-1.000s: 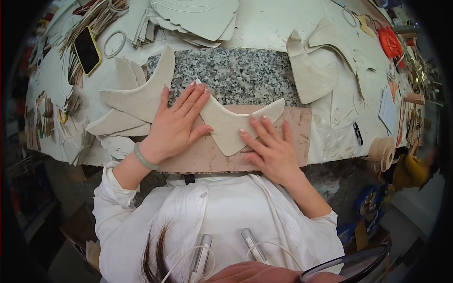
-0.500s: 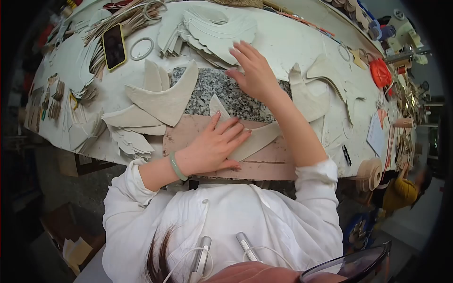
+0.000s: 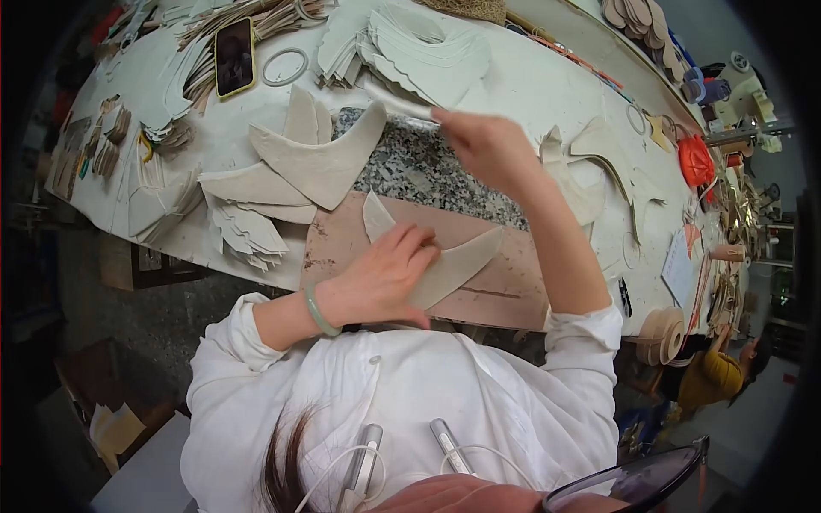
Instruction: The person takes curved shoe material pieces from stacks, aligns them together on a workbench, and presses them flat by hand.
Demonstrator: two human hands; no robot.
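Note:
My left hand (image 3: pixel 389 275), a green bangle at its wrist, rests with bent fingers on a cream curved piece (image 3: pixel 457 267). That piece lies on a pinkish board (image 3: pixel 338 235) in front of a speckled stone slab (image 3: pixel 410 162). Above the slab's back edge, my right hand (image 3: pixel 492 150) is closed round the end of a pale, thin, curved piece (image 3: pixel 398 103), which is blurred. Left of the slab, another cream curved piece (image 3: pixel 321 162) overlaps several similar ones.
A stack of pale cut pieces (image 3: pixel 436 56) lies at the back, with a ring (image 3: pixel 285 67) and phone (image 3: pixel 235 58) to its left. More cream pieces (image 3: pixel 590 171) and a tape roll (image 3: pixel 661 335) are at right. A person in yellow (image 3: pixel 714 376) is at far right.
My right hand has left the cream piece on the board, reached to the back, and closed on a pale curved piece. My left hand has moved onto the cream piece. The view has shifted.

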